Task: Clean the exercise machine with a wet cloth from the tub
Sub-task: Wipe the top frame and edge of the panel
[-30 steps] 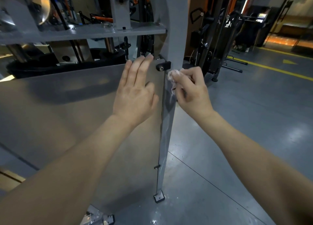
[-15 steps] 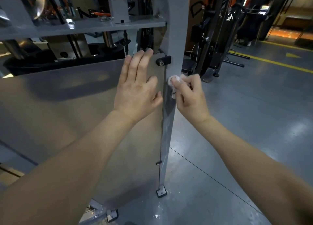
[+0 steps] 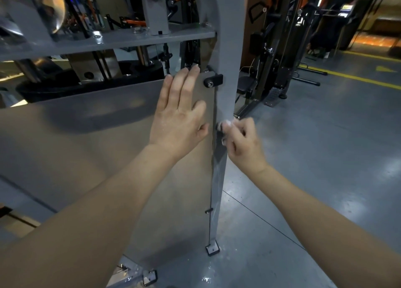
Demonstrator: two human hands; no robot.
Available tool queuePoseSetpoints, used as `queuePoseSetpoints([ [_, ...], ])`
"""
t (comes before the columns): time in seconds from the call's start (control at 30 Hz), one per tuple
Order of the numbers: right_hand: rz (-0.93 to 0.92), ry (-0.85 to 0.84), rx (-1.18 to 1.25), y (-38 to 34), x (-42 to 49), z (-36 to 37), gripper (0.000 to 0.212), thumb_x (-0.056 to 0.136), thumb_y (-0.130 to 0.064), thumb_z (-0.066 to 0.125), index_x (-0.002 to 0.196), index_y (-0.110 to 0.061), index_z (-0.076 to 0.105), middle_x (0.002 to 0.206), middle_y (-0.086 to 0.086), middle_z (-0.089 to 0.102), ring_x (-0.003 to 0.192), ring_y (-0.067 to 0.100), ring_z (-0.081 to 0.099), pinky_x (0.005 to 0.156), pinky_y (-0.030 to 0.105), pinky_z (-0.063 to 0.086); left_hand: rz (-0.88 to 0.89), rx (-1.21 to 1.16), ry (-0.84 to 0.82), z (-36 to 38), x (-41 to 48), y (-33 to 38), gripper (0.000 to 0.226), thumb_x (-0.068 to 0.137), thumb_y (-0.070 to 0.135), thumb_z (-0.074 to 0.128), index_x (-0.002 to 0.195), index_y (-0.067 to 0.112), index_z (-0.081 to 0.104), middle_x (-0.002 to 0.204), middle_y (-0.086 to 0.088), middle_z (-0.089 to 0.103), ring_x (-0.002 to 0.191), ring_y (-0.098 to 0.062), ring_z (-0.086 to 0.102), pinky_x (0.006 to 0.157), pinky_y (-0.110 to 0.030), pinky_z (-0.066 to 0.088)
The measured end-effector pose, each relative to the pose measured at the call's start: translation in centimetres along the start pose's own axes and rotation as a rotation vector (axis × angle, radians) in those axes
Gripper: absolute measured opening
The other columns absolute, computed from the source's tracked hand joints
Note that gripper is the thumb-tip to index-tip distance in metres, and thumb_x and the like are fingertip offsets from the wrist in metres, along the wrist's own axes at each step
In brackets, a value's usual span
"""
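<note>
My left hand (image 3: 180,116) lies flat on the smooth panel (image 3: 86,153) of the exercise machine (image 3: 130,41). Its fingers are straight and close together, and the fingertips reach the panel's top edge. Just to its right, my right hand (image 3: 244,145) curls its fingers round a small white cloth (image 3: 225,124). The cloth is bunched up, mostly hidden in the grip, and pressed against the grey upright post (image 3: 225,49). My hands are near each other but not touching, with the post's edge between them. A black knob (image 3: 213,80) sits above my right hand, just beside my left fingertips. Below my right wrist the post runs down to a small foot plate (image 3: 212,249) on the grey floor (image 3: 325,157).
</note>
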State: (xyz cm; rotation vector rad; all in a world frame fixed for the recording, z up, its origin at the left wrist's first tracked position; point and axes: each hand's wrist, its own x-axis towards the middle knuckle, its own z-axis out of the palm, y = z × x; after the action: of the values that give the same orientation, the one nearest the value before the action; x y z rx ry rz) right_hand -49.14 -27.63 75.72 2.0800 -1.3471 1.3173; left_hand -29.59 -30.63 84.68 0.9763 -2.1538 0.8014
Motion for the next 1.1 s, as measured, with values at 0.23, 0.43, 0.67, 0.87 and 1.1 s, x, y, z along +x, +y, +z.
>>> queuePoseSetpoints([
  [0.23,0.061,-0.040,0.014,0.4,1.5,-1.7,0.022,0.100,-0.003,0.049,0.116,-0.005,0.065,0.100,0.014,0.048,0.081,0.027,0.056,0.078,0.035,0.057,0.003,0.014,0.022,0.2,0.0,0.0,0.029,0.077,0.037,0.073,0.081,0.012,0.061,0.164,-0.023,0.025,0.153,-0.040,0.018,0.127,-0.052,0.003],
  [0.43,0.113,-0.006,-0.012,0.2,-1.4,1.2,0.017,0.101,-0.005,0.053,0.110,0.003,0.065,0.097,0.015,0.049,0.079,0.026,0.054,0.068,0.040,0.053,0.005,0.025,0.029,0.4,-0.1,-0.1,0.029,0.078,0.038,0.071,0.083,0.011,0.062,0.164,-0.023,0.025,0.153,-0.040,0.018,0.127,-0.052,0.003],
  [0.67,0.138,-0.026,0.010,0.5,0.2,-0.2,0.026,0.095,-0.003,0.047,0.112,-0.002,0.066,0.103,0.016,0.050,0.083,0.026,0.058,0.084,0.027,0.053,-0.003,0.027,0.017,0.4,0.0,0.0,0.032,0.079,0.040,0.072,0.084,0.011,0.062,0.165,-0.023,0.023,0.153,-0.041,0.016,0.127,-0.050,-0.003],
  [0.87,0.173,-0.014,0.071,-0.7,-3.4,2.0,0.016,0.095,-0.003,0.050,0.102,0.001,0.064,0.095,0.014,0.048,0.079,0.011,0.042,0.076,0.010,0.040,-0.010,0.031,0.030,0.5,0.1,-0.1,0.032,0.078,0.040,0.073,0.084,0.010,0.063,0.164,-0.023,0.025,0.152,-0.041,0.019,0.127,-0.051,0.000],
  [1.1,0.151,0.021,0.034,0.0,-0.4,0.6,0.024,0.095,-0.007,0.049,0.111,-0.001,0.066,0.103,0.013,0.048,0.083,0.021,0.055,0.075,0.024,0.050,-0.025,0.030,0.024,0.3,0.1,0.1,0.032,0.079,0.041,0.073,0.085,0.011,0.064,0.164,-0.022,0.025,0.153,-0.041,0.018,0.127,-0.051,-0.001],
])
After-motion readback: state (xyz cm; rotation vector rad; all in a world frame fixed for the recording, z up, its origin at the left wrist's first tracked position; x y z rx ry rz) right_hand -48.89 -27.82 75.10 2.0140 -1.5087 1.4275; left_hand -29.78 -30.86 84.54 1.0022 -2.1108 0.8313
